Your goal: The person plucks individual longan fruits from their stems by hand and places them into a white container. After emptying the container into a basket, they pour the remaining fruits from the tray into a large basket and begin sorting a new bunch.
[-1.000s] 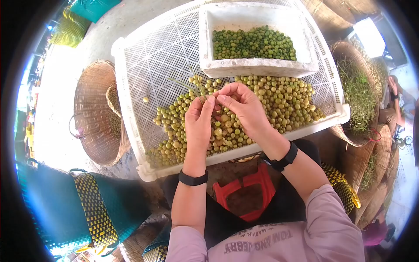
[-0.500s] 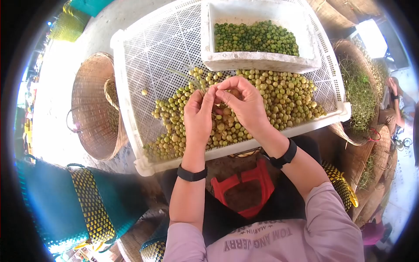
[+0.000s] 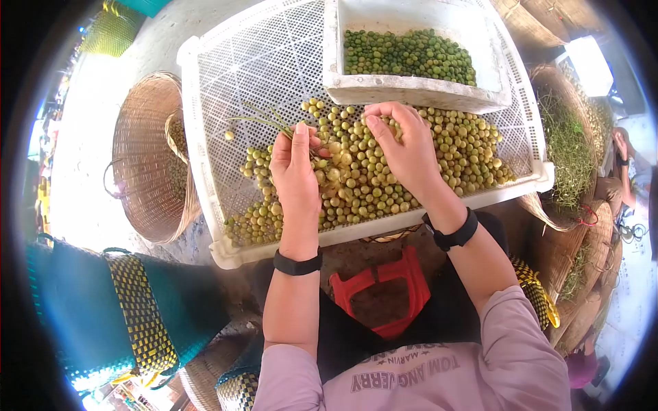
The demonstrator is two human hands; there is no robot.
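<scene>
crate (image 3: pixel 226 89) — far-left mesh bare, room to pass | fruit pile (image 3: pixel 384 164) covers the near half | white box (image 3: pixel 418 89) blocks the far right | stems (image 3: pixel 264 120) lie at the bare patch's edge | basket (image 3: pixel 144 164) close beside the crate's left wall | more baskets (image 3: pixel 569 144) crowd the right — little room there

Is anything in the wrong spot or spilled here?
One small green fruit lies alone on the bare mesh of the white tray, apart from the big pile. Nothing has spilled over the rim.
</scene>
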